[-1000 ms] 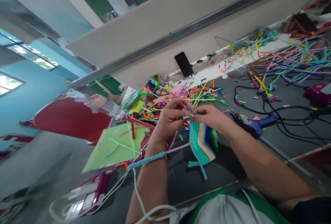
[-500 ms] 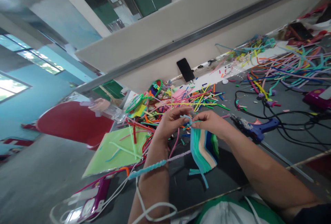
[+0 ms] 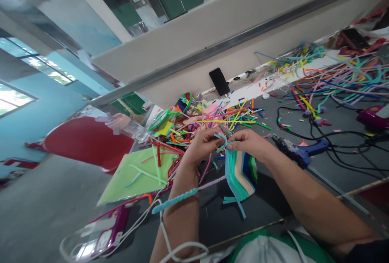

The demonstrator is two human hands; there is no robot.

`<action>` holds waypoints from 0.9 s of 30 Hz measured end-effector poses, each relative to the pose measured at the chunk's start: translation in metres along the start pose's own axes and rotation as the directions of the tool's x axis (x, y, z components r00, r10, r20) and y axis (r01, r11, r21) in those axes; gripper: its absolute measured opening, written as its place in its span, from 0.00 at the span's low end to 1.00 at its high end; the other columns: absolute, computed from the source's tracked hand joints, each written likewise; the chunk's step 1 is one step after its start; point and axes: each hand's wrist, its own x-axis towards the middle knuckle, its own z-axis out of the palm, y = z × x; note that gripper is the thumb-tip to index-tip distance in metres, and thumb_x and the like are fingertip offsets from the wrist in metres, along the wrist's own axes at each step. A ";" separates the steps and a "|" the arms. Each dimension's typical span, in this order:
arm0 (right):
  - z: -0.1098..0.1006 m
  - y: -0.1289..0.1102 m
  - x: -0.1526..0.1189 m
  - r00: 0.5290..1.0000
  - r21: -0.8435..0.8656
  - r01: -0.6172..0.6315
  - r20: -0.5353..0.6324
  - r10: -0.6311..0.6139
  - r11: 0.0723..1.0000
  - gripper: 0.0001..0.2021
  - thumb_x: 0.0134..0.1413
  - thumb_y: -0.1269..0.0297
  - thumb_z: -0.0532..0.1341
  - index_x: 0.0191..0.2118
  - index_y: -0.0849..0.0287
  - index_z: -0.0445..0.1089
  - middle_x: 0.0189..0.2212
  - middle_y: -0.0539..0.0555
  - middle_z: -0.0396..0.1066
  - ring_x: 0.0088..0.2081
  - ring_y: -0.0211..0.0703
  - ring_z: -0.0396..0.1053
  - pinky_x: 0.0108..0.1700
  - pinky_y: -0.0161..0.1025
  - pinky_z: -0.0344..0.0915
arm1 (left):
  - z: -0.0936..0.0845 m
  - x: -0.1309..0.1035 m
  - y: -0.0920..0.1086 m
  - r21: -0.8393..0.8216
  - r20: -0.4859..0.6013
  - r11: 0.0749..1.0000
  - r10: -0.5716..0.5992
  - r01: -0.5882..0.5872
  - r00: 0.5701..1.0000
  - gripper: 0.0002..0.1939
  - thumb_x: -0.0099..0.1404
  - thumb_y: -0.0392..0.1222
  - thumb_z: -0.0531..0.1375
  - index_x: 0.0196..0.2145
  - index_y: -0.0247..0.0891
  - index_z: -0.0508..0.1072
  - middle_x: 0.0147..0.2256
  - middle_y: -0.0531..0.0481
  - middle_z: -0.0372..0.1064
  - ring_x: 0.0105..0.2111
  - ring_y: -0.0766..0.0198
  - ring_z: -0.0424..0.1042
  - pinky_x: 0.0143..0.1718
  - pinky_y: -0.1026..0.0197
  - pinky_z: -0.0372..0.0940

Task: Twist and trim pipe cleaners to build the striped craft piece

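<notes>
Panel (image 3: 238, 174) of fuzzy stripes above grey table (image 3: 217, 216)

Left hand (image 3: 204, 145) pinches pale-blue stem ends (image 3: 223, 136); right hand (image 3: 251, 144) clamps the panel's top. An uneven pull could loosen strands. Loose stems (image 3: 209, 122) crowd just beyond; at right, a blue glue gun (image 3: 306, 151) and black cables (image 3: 277, 117) could hamper reach.

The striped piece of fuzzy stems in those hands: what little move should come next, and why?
I'd probably bend down the pale blue ends with the left hand, while the right hand steadies the top of the striped piece. Those ends jut up between the hands and look loose, and the left hand is right beside them.
</notes>
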 end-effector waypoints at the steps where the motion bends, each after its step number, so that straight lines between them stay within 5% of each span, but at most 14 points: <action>1: 0.000 0.000 0.000 1.000 -0.002 0.002 -0.002 -0.002 1.000 0.11 0.32 0.62 0.70 0.24 0.64 0.74 0.18 0.47 0.68 0.23 0.33 0.60 0.30 0.35 0.57 | 0.002 0.000 0.000 -0.002 -0.013 1.000 -0.010 0.010 1.000 0.06 0.54 0.39 0.63 0.28 0.34 0.73 0.26 0.51 0.66 0.26 0.67 0.63 0.28 0.65 0.57; 10: -0.001 -0.002 -0.001 1.000 0.017 0.007 -0.015 -0.006 1.000 0.11 0.30 0.62 0.71 0.24 0.63 0.75 0.19 0.48 0.70 0.24 0.34 0.62 0.31 0.35 0.58 | 0.012 0.004 -0.001 0.135 -0.105 0.991 0.013 0.001 0.994 0.03 0.50 0.32 0.57 0.24 0.35 0.70 0.22 0.54 0.63 0.24 0.68 0.61 0.27 0.65 0.56; 17: -0.005 -0.001 -0.003 0.997 0.123 -0.041 0.066 0.033 0.991 0.14 0.35 0.58 0.70 0.28 0.63 0.74 0.20 0.48 0.70 0.21 0.34 0.64 0.26 0.33 0.59 | 0.014 0.006 -0.004 -0.257 -0.082 0.965 -0.072 0.049 0.994 0.10 0.52 0.44 0.65 0.29 0.34 0.73 0.25 0.53 0.67 0.25 0.68 0.64 0.30 0.65 0.59; 27: -0.008 0.000 -0.002 0.994 0.179 -0.057 0.097 0.040 0.982 0.13 0.37 0.61 0.70 0.29 0.63 0.71 0.20 0.47 0.70 0.20 0.32 0.65 0.26 0.32 0.60 | 0.013 0.006 -0.009 -0.340 -0.091 0.939 -0.092 0.055 0.992 0.13 0.51 0.45 0.68 0.31 0.34 0.74 0.29 0.51 0.70 0.29 0.66 0.67 0.34 0.63 0.62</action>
